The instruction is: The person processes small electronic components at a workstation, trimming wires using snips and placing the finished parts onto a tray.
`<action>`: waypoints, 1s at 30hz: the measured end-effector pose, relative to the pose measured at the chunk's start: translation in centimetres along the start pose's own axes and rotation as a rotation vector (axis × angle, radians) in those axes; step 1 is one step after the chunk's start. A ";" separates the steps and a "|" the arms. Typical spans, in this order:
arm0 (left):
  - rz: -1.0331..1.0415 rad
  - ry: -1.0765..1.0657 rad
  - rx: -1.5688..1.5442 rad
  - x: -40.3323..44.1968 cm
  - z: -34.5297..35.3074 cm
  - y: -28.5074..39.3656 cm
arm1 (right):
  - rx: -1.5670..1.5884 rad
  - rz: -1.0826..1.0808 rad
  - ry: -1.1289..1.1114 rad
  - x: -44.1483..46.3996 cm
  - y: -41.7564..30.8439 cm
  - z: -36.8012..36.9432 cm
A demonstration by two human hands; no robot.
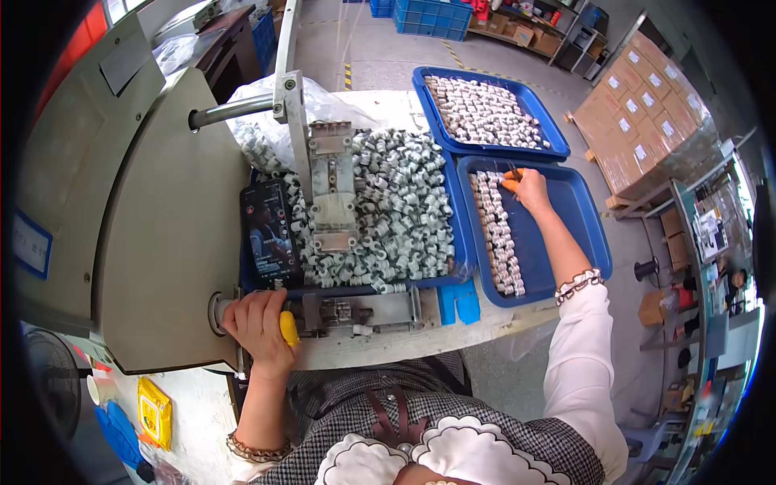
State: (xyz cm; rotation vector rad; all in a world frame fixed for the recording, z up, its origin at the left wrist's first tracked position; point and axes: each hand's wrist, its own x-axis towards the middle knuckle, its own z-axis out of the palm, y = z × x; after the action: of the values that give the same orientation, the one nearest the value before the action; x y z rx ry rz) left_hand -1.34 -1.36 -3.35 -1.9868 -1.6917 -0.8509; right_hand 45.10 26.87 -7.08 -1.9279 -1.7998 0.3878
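Observation:
My right hand (531,191), with orange covers on its fingertips, pinches at the far end of the rows in the near blue tray (558,267). A small part seems to be between these fingertips, mostly hidden. White-and-metal cylindrical parts (497,234) stand there in close rows. My left hand (263,325), a yellow cover on one digit, is curled beside the round metal collar of the machine (162,218); what its fingers close on is hidden. Right of it is a metal fixture (356,311), with a press head (334,190) above and beyond.
Loose white parts (396,202) heap in a blue bin, with a phone (269,230) at its left. Another blue tray (485,113), filled with parts, lies farther back. A yellow packet (154,412) is at lower left. Stacked cartons (647,113) stand right.

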 end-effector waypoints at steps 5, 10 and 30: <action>-0.016 -0.001 0.014 -0.1 -0.1 0.2 | -0.214 -0.111 -0.089 0.0 -2.4 -2.1; -0.005 0.006 0.011 -0.1 0.1 0.6 | 0.094 -0.463 -0.084 -1.5 -10.2 -2.3; -0.064 0.123 -0.159 1.2 1.6 2.2 | 0.061 -0.340 -0.309 -8.0 -18.1 -2.3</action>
State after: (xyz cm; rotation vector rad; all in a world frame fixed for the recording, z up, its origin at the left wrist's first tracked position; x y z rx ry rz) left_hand 1.27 0.16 -3.53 -1.9447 -1.6719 -1.1380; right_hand 30.01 19.16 3.36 -1.5445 -2.2362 0.6396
